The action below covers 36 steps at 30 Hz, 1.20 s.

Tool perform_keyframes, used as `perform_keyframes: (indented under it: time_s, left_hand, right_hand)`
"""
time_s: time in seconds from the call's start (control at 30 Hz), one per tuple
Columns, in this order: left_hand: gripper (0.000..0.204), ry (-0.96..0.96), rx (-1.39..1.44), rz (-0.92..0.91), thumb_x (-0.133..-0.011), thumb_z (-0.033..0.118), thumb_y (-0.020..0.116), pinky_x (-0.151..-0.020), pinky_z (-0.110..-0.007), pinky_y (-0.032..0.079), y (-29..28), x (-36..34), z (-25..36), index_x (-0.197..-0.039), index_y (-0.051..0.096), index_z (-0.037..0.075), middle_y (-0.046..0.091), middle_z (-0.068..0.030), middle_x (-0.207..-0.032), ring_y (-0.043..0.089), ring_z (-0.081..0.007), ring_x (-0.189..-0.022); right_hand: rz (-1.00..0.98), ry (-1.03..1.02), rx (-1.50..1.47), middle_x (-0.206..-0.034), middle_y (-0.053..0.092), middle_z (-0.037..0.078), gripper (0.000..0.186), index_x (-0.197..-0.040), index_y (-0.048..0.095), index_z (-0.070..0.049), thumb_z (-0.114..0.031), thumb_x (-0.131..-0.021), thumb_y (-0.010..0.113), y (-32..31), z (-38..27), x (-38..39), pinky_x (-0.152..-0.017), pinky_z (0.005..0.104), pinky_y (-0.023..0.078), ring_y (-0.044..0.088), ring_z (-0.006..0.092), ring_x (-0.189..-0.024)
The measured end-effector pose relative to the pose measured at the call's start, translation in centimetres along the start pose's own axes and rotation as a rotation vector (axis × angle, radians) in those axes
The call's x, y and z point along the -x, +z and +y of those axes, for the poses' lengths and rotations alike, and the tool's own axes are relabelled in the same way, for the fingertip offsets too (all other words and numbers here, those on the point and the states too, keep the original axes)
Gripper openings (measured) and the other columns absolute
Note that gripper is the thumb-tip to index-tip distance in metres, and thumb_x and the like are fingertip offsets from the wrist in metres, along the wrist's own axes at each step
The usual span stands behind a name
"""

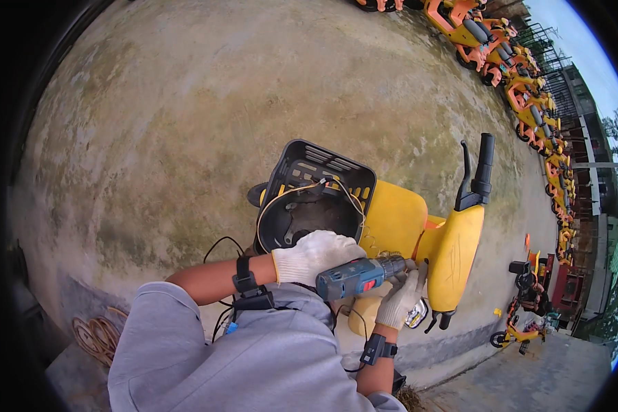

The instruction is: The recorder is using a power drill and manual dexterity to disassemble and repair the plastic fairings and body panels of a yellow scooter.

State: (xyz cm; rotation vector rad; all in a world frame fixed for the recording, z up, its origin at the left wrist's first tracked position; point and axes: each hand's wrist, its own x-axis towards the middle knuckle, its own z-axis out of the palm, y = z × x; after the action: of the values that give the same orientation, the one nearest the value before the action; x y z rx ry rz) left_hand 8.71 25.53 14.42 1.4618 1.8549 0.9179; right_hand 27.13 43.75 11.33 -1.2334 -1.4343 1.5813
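Note:
My gloved left hand [316, 257] is closed on a blue cordless drill [347, 278], its grip partly hidden by the glove. My gloved right hand [402, 299] is closed round the front of the drill near the chuck [388, 264], beside the yellow handlebar housing [453, 254] of a scooter. A black handlebar grip [484, 165] and brake lever rise at its top. Left of the yellow scooter body [395, 209] is a black slotted basket [323, 154] with a round black bowl-like part and wires inside. A silver headlight [417, 316] shows below the housing, partly hidden.
Stained concrete [158, 123] surrounds the scooter. A long row of yellow-orange scooters [529, 103] lines the right side, with another small yellow two-wheeler [522, 335] at lower right. A coiled hose [93, 336] lies at lower left, and a raised concrete edge [446, 350] runs behind me.

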Motion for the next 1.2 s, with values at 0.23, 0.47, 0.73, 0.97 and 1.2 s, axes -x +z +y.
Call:
perform_keyframes:
  time_s: [0.23,0.47,0.73,0.97,1.2]
  left_hand:
    - [0.03,0.092,-0.013,-0.016,-0.078,0.018,0.065,-0.074,-0.042,0.057,3.2,-2.9,0.7,-0.108,0.069,0.014,0.071,-0.0116,-0.093,0.071,-0.0315,-0.086]
    - [0.027,0.092,-0.018,0.018,-0.08,0.019,0.064,-0.074,-0.041,0.056,4.2,-3.4,-0.1,-0.106,0.067,0.013,0.07,-0.0119,-0.095,0.071,-0.0305,-0.088]
    - [0.025,0.041,-0.046,-0.021,-0.083,0.02,0.062,-0.077,-0.04,0.056,4.6,-4.5,0.7,-0.107,0.067,0.014,0.07,-0.0091,-0.096,0.07,-0.0279,-0.091]
    - [0.022,0.059,-0.117,0.05,-0.085,0.02,0.059,-0.075,-0.038,0.056,6.2,-5.4,0.5,-0.106,0.065,0.014,0.069,-0.0082,-0.093,0.07,-0.0257,-0.089]
    - [0.02,0.088,-0.176,0.119,-0.087,0.019,0.058,-0.075,-0.037,0.055,7.8,-6.2,0.7,-0.105,0.065,0.014,0.068,-0.0062,-0.091,0.07,-0.0237,-0.087]
  right_hand:
    - [-0.126,-0.01,-0.075,-0.118,0.062,0.012,0.039,-0.137,0.049,0.002,-0.016,-0.102,0.051,-1.7,1.4,-1.9,-0.09,0.0314,0.051,0.061,0.0191,-0.102]
    - [0.002,-0.334,0.452,-0.12,0.061,0.011,0.037,-0.136,0.05,0.003,-0.012,-0.103,0.05,-2.2,3.1,-1.3,-0.091,0.0296,0.05,0.06,0.0165,-0.103]
    - [-0.142,-0.093,0.255,-0.124,0.06,0.012,0.036,-0.135,0.05,0.004,-0.013,-0.102,0.049,-4.3,3.7,-2.7,-0.095,0.0327,0.048,0.06,0.0205,-0.108]
    - [-0.061,0.122,-0.412,-0.125,0.061,0.01,0.034,-0.129,0.055,-0.002,-0.021,-0.1,0.053,-2.6,0.8,-1.4,-0.104,0.0406,0.042,0.057,0.0235,-0.116]
    - [-0.037,0.185,-0.556,-0.125,0.062,0.011,0.036,-0.13,0.055,-0.002,-0.013,-0.096,0.058,-3.8,2.2,-2.8,-0.104,0.0408,0.043,0.058,0.0248,-0.114]
